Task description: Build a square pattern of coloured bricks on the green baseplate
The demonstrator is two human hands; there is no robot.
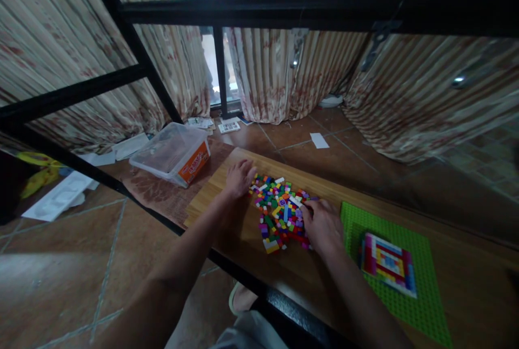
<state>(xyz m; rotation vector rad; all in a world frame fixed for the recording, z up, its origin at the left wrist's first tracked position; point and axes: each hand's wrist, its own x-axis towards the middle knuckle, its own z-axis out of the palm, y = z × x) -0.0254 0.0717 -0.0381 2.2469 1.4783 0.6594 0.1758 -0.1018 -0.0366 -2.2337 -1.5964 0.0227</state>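
Observation:
A loose pile of small toy building bricks [284, 214] in many colours is spread over the wooden board. At its upper left edge my left hand [240, 177] rests with the fingers stretched out, holding nothing that I can see. My right hand [324, 225] is at the pile's right side, its fingers bent together over the bricks; what they hold, if anything, is hidden. Right of that hand lies a green baseplate [425, 262]. A flat square block of bricks [389, 263], patterned in red, white, yellow and blue, sits on the baseplate.
A clear plastic box [162, 149] with an orange label stands beyond the board's left end. Black metal bars [284, 9] cross in front of the curtains [267, 79]. White packaging [60, 198] and papers lie on the tiled floor [73, 262]. The wooden board [227, 230] is narrow.

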